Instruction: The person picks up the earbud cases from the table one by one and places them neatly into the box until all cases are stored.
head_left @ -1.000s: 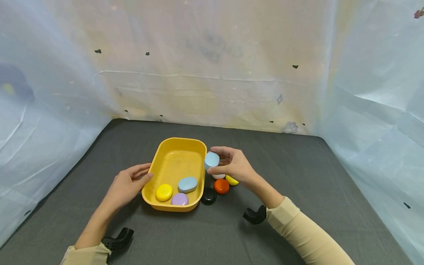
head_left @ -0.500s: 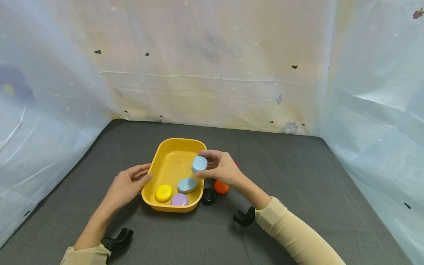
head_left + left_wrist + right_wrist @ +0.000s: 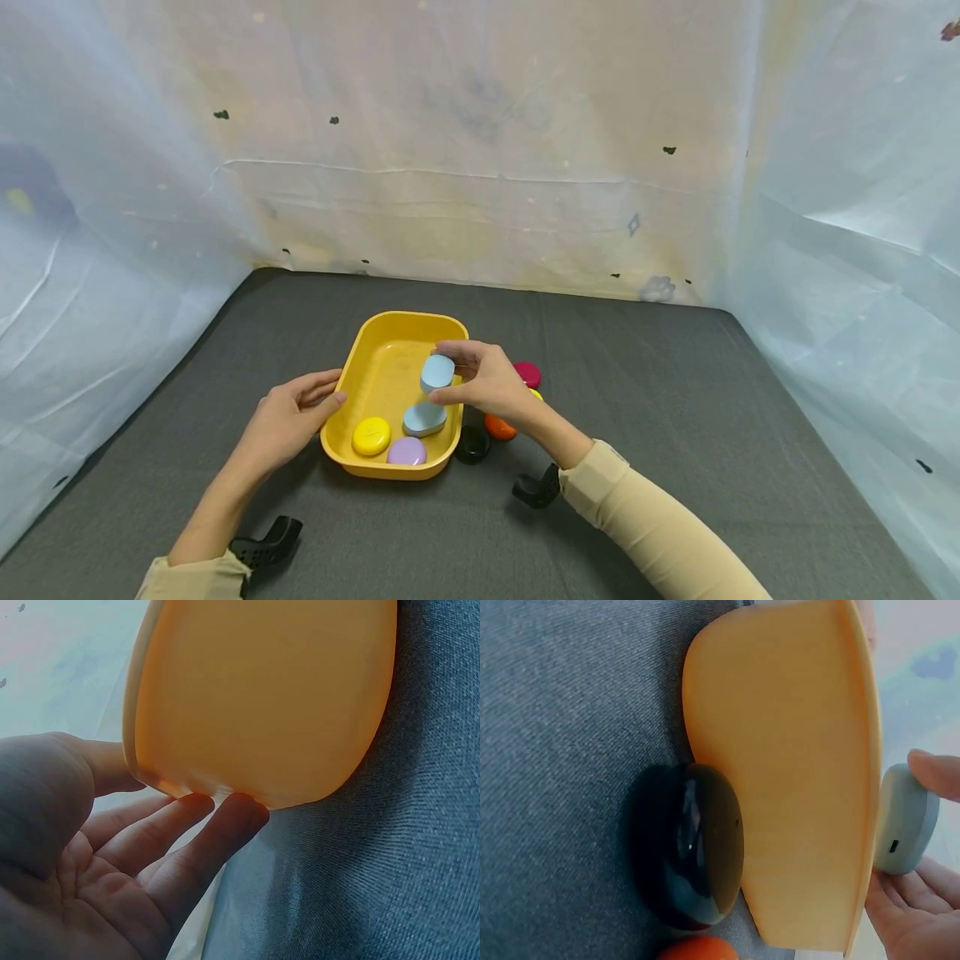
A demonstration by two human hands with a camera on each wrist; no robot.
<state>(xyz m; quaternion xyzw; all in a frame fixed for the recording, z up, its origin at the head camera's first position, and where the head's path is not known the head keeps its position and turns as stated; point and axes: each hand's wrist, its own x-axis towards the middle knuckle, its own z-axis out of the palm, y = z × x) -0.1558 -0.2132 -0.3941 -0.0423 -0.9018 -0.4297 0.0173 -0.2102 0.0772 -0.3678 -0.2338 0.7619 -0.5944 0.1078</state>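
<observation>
A yellow tray [image 3: 390,358] stands on the grey cloth. At its left side, my left hand [image 3: 288,417] pinches the rim; the left wrist view shows fingertips on the tray's outer wall [image 3: 270,697]. My right hand [image 3: 487,383] holds a light blue rounded case [image 3: 437,372] between thumb and fingers, over the tray's right part. In the right wrist view a small dark slot marks this case [image 3: 906,817]. Inside the tray lie another light blue oval case [image 3: 424,419], a yellow round one [image 3: 371,436] and a purple one [image 3: 407,452].
Right of the tray lie a black round case [image 3: 472,445], an orange one [image 3: 498,427] and a magenta one [image 3: 528,374]. A yellow piece [image 3: 537,394] is partly hidden by my right hand. Pale plastic sheeting [image 3: 480,167] walls the table's back and sides.
My right hand has carried the light blue case leftward, from beside the tray's right rim to over its inside. The left hand and the tray stay put.
</observation>
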